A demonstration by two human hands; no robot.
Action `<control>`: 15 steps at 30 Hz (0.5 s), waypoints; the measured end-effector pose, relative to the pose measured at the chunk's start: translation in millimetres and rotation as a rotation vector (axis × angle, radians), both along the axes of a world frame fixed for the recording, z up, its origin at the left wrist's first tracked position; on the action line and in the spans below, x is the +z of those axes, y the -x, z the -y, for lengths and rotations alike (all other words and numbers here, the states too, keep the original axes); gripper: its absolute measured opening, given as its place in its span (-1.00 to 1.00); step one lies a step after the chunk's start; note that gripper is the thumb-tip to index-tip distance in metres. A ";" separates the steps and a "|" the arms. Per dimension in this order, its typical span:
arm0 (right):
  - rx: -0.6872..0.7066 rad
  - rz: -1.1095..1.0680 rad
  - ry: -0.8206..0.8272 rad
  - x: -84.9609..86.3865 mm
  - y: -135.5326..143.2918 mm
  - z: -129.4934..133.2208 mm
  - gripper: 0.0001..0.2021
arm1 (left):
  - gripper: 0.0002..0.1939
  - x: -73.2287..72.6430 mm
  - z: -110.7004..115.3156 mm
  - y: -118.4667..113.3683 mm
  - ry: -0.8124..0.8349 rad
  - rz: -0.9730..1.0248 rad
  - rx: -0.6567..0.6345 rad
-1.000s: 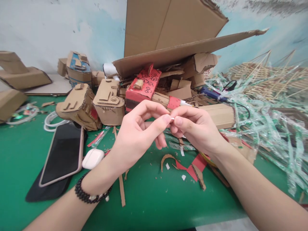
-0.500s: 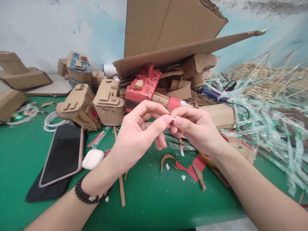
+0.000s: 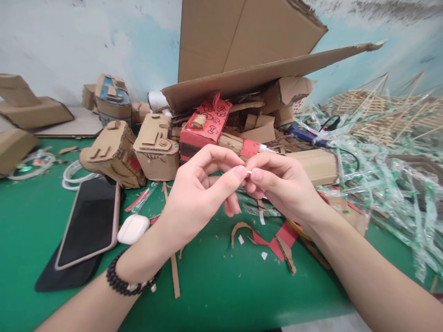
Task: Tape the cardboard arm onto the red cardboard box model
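A tiny white piece, perhaps paper, is pinched between the fingertips of both hands, mostly hidden by them. My left hand grips it from the left with thumb and forefinger, the other fingers loosely curled. From the right, my right hand pinches its other end. Just behind the hands lies a red-covered cardboard model with black drawn marks, and a cardboard tube with a red band and white tip. Below the hands are red scraps, small white bits and a curved cardboard strip.
On the left are a phone, a white earbud case and cardboard models. Green-and-clear plastic strips and a wooden stick structure fill the right. Large cardboard sheets lean on the wall over a scrap pile.
Almost nothing differs. Both hands keep their pinch at the same spot, with only a very slight shift of the fingertips and the view.
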State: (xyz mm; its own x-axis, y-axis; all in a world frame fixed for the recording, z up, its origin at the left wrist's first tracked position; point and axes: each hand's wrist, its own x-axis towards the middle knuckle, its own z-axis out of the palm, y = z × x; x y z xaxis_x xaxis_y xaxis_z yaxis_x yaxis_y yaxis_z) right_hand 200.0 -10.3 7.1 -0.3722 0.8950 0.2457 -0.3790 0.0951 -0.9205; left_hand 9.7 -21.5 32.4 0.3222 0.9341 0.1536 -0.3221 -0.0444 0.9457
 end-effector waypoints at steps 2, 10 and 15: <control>-0.003 0.003 -0.007 0.0 -0.1 0.2 -0.97 | -0.72 0.1 0.6 0.3 -0.001 -0.002 0.004; -0.125 0.056 -0.082 1.5 4.1 3.5 -0.98 | -0.72 1.7 2.3 -1.1 -0.021 -0.026 0.045; -0.158 0.083 -0.110 4.1 5.6 6.5 -0.96 | -0.73 2.1 1.9 -1.7 -0.004 -0.018 0.021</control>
